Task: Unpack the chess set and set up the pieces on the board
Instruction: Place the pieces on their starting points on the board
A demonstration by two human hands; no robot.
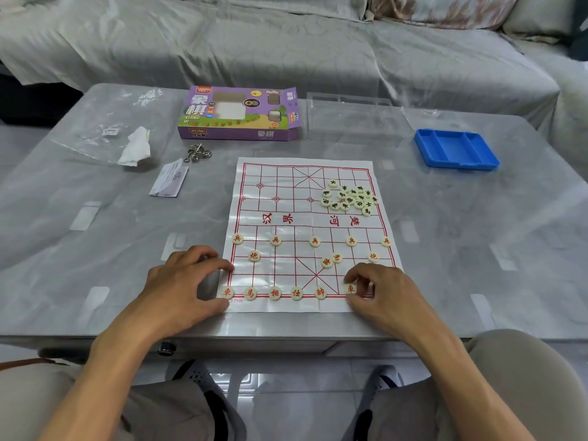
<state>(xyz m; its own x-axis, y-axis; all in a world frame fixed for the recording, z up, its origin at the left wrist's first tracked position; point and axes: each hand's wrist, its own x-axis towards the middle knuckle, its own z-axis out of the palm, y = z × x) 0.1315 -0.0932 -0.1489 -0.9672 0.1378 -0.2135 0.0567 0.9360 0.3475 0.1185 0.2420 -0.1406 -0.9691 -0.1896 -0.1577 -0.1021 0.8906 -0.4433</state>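
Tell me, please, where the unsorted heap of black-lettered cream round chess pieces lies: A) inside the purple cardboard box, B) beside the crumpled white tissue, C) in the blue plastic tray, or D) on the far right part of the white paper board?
D: the heap of black-lettered cream round pieces sits on the white paper board, in its far right area; the blue plastic tray holds none.

The purple box (239,113), upper centre, reads "象棋 XIANG QI" and "XCPAI". The board (305,218) shows "楚河 汉界" mid-frame, upside down, and "3.0cm" at its lower-left corner.
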